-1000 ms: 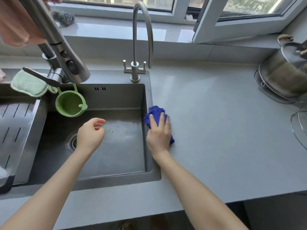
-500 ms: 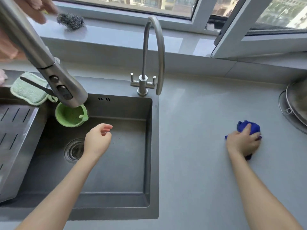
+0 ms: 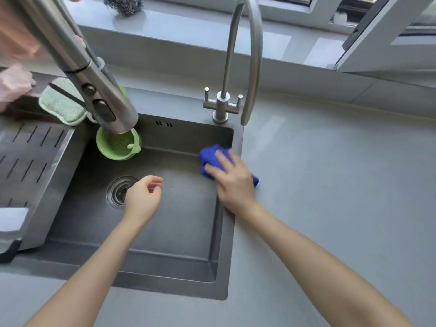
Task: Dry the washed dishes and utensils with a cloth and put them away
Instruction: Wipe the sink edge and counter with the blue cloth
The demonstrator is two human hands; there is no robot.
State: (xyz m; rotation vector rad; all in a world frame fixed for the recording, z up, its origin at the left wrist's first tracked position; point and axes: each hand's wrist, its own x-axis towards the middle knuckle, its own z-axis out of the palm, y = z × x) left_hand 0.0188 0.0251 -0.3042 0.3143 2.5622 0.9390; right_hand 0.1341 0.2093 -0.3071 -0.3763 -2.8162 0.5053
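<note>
My right hand (image 3: pixel 236 182) lies flat on the blue cloth (image 3: pixel 208 154), fingers spread, pressing it over the right rim of the sink (image 3: pixel 226 256). My left hand (image 3: pixel 142 197) hangs over the basin, apart from the right, fingers loosely curled and holding nothing. The drain (image 3: pixel 116 192) is just left of it and the green strainer (image 3: pixel 113 147) ahead.
</note>
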